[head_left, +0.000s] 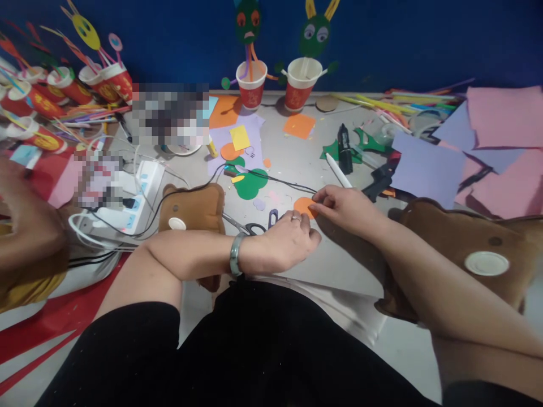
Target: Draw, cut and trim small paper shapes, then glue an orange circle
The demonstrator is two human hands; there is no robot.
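An orange paper circle (304,207) is between my two hands, low over the table. My right hand (345,210) pinches its right edge between thumb and fingertips. My left hand (286,243), with a bracelet and a ring, is curled at the circle's near edge; its fingertips are partly hidden, but it appears to grip the paper. Left of that hand lie scissors with dark handles (254,228) and a purple-looking handle loop (272,217). Just beyond are green paper pieces (251,185) and a white pen (338,169).
Two red paper cups (251,87) with green paper heads stand at the back. Black marker (345,149), purple sheet (426,168) and pink sheets (507,116) lie right. Brown cushions (458,249) flank me. A power strip (142,195) and cables lie left, near another person's arm (29,220).
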